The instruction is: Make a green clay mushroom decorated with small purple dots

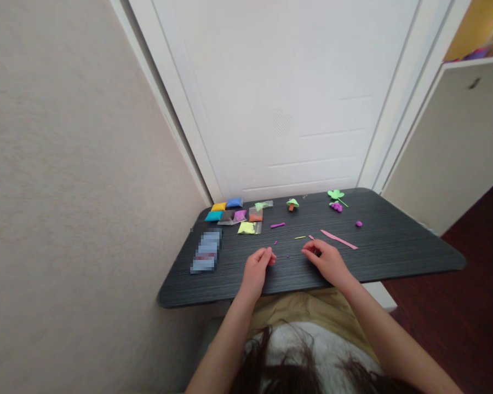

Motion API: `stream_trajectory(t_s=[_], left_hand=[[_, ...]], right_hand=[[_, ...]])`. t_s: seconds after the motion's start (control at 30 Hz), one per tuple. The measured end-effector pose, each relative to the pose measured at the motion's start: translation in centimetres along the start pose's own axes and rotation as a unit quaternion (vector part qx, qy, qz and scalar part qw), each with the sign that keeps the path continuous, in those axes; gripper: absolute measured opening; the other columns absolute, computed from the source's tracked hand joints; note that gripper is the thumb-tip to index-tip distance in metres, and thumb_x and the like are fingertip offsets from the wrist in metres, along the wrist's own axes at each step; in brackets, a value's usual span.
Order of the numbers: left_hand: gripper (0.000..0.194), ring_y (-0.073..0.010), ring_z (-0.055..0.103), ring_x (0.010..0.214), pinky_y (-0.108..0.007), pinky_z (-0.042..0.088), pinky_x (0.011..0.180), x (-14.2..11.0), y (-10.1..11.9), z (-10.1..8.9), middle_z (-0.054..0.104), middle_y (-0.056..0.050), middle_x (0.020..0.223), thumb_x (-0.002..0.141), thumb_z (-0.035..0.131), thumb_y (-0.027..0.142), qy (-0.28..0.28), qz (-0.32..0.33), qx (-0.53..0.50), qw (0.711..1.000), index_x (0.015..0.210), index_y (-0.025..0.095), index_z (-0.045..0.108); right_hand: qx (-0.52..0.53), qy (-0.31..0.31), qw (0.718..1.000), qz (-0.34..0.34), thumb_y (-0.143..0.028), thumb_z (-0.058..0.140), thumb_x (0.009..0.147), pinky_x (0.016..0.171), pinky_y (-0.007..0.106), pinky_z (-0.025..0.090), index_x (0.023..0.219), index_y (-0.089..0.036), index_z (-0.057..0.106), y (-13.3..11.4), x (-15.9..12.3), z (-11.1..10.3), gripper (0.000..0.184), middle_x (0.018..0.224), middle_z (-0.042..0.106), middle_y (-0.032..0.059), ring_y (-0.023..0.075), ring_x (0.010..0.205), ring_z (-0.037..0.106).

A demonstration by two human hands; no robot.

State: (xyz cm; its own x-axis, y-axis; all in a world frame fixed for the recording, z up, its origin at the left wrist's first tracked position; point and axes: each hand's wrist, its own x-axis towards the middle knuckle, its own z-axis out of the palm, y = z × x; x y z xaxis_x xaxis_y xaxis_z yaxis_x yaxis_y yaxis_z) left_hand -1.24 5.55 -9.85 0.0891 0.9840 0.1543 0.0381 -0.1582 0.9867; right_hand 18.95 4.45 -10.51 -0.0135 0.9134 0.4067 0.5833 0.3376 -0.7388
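My left hand (258, 268) rests on the dark table (394, 257) with its fingers curled together in a pinch; what sits between them is too small to name. My right hand (326, 260) lies a little to the right, fingers also bent and pinched near a tiny pink bit (311, 237). Between the two hands lie small purple crumbs (288, 256). Just beyond my right hand lies a long pink modelling tool (339, 239), and a thin yellow-green strip (299, 237) lies ahead of the hands. A purple clay roll (277, 225) is farther back.
Several small bags of coloured clay (238, 214) sit at the table's back left. A green-topped clay mushroom (292, 204), a green leaf shape with purple grapes (336, 200) and a purple ball (359, 223) stand near the white door (287, 93). A blurred flat packet (206, 250) lies left. A wall is close on the left.
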Motion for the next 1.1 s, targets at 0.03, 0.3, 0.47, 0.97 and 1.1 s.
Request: stream_trajectory(t_s=[0.03, 0.3, 0.47, 0.97, 1.1], left_hand=[[0.032, -0.0129, 0.047, 0.060, -0.024, 0.035, 0.061, -0.01, 0.02, 0.01, 0.052, 0.000, 0.058, 0.076, 0.049, 0.043, -0.001, 0.000, 0.000, 1.000, 0.060, 0.016, 0.058], [0.032, -0.0139, 0.047, 0.061, -0.024, 0.035, 0.062, -0.04, 0.06, 0.03, 0.052, -0.001, 0.058, 0.076, 0.049, 0.043, -0.001, 0.000, 0.006, 1.000, 0.060, 0.016, 0.058], [0.032, -0.0141, 0.047, 0.060, -0.024, 0.035, 0.061, -0.08, 0.21, 0.04, 0.052, -0.002, 0.058, 0.075, 0.050, 0.043, 0.000, 0.000, 0.009, 1.000, 0.060, 0.016, 0.059], [0.021, -0.0149, 0.048, 0.061, -0.025, 0.035, 0.061, -0.23, 0.41, 0.11, 0.058, -0.001, 0.061, 0.067, 0.059, 0.037, -0.027, -0.002, 0.055, 0.998, 0.065, 0.017, 0.064], [0.025, -0.0138, 0.047, 0.060, -0.024, 0.033, 0.060, -0.27, 0.42, 0.09, 0.054, 0.001, 0.057, 0.071, 0.055, 0.038, -0.024, 0.007, 0.060, 0.998, 0.059, 0.017, 0.059]], right_hand=[[0.001, -0.001, 1.000, 0.000, -0.032, 0.050, 0.076, 0.069, 0.028, 0.041, 0.078, -0.021, 0.058, 0.02, 0.00, 0.00, 0.014, 0.075, 0.060, 0.0003, 0.0151, 0.072, 0.055], [0.005, -0.005, 1.000, 0.009, -0.036, 0.052, 0.074, 0.064, 0.027, 0.040, 0.071, -0.021, 0.054, -0.10, 0.04, 0.01, 0.016, 0.070, 0.058, -0.0006, 0.0145, 0.067, 0.053], [0.000, 0.008, 1.000, 0.015, -0.042, 0.050, 0.075, 0.063, 0.026, 0.039, 0.066, -0.020, 0.052, -0.24, 0.02, -0.03, 0.023, 0.066, 0.057, -0.0009, 0.0143, 0.065, 0.052], [-0.016, 0.008, 1.000, 0.008, -0.043, 0.040, 0.082, 0.059, 0.025, 0.037, 0.063, -0.020, 0.055, -0.67, -0.05, -0.30, 0.033, 0.062, 0.057, -0.0007, 0.0140, 0.061, 0.050], [-0.018, 0.011, 1.000, 0.014, -0.045, 0.043, 0.080, 0.057, 0.025, 0.036, 0.059, -0.020, 0.052, -0.51, -0.10, -0.29, 0.034, 0.059, 0.054, -0.0016, 0.0132, 0.058, 0.049]])
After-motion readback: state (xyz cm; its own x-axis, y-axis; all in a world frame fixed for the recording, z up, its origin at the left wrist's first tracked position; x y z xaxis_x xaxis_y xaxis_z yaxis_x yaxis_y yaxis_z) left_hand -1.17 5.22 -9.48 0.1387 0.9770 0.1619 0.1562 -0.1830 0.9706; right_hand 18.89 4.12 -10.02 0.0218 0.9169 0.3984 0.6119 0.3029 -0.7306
